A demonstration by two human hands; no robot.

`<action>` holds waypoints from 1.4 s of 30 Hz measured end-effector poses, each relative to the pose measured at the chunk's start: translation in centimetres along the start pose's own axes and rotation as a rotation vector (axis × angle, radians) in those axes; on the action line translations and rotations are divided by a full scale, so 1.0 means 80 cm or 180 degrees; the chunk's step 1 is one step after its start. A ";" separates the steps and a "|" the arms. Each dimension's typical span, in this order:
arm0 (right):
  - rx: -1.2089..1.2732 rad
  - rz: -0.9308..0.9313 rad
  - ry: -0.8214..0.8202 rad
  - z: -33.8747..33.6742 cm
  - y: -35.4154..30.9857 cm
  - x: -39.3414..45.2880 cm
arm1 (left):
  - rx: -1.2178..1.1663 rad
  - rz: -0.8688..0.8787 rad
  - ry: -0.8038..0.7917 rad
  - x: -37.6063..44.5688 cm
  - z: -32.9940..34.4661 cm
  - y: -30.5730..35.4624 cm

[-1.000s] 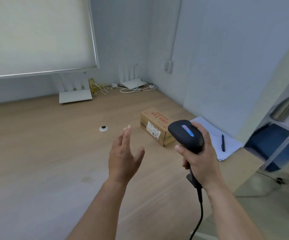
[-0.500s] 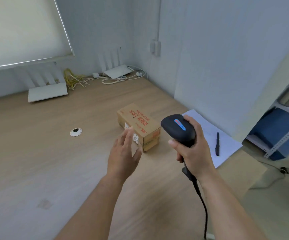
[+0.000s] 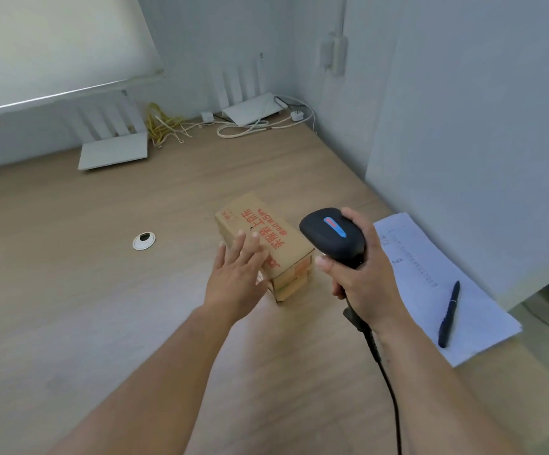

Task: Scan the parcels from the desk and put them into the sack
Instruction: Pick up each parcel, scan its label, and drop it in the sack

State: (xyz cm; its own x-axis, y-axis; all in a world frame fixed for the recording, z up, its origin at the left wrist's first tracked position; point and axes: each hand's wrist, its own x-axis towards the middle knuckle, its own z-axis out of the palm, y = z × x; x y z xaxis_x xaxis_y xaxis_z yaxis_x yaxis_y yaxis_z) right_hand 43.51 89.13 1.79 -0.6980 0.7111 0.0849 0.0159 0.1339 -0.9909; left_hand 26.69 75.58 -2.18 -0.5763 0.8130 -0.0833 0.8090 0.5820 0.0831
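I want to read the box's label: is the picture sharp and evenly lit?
Head view: soft even daylight, no harsh glare; the box shows large red print, slightly soft; the left hand covers its side label; wide-angle lens bends the wall edges; the scanner is fairly sharp.

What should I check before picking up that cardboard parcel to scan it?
1. Cardboard parcel within reach on the desk: ok.
2. Left hand free, fingers straight at the parcel: ok.
3. Left-hand grasp on the parcel: not ok, not yet closed.
4. Barcode scanner gripped in right hand: ok.
5. Shipping label facing the scanner: cannot tell.
6. Sack in view: not ok.
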 end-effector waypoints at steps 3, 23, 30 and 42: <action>0.0124 0.0057 0.0076 -0.006 0.003 0.012 | 0.0184 -0.0079 0.0281 0.007 0.002 0.013; 0.0028 0.0146 0.0178 0.012 0.017 0.029 | 0.0361 -0.0494 -0.0428 0.071 -0.017 -0.071; 0.0022 0.0142 0.0102 0.040 0.008 0.018 | 0.0749 -0.0467 -0.0996 0.058 -0.036 -0.076; 0.0183 0.0063 -0.0074 0.083 -0.025 -0.029 | -0.2006 -0.1237 -0.0386 -0.013 -0.050 -0.160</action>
State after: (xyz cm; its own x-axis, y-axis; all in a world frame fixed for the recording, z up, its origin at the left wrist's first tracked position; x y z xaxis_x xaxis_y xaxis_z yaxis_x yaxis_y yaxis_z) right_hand 40.31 82.61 2.84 -0.7145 0.6968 0.0635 -0.0108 0.0797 -0.9968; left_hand 16.51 67.35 0.85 -0.7605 0.5600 -0.3285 0.3090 0.7572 0.5754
